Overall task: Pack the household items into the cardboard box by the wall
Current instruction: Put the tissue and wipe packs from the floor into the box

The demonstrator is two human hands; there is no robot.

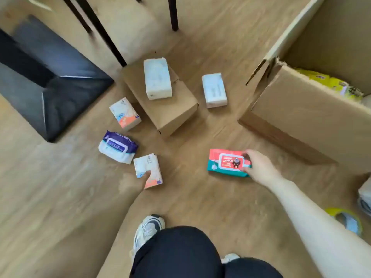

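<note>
My right hand point(259, 167) grips the right end of a red and teal wipes pack point(226, 162) lying on the wooden floor. My left hand point(134, 182) holds the near end of a white and orange tissue pack point(149, 169). The large open cardboard box point(305, 121) stands at the right, with yellow packs point(329, 82) inside. Still on the floor are a purple wipes pack point(118, 146), another white and orange tissue pack point(125, 114) and a white tissue pack point(214, 90). A second white tissue pack point(157, 78) lies on a small closed cardboard box point(170, 111).
A dark sofa corner point(46, 85) fills the left. Black furniture legs point(173, 15) stand at the back. A yellow tape roll point(347, 219) lies near my right arm, with a white pack point(365, 194) at the right edge. My knees and white shoes point(147, 230) are at the bottom.
</note>
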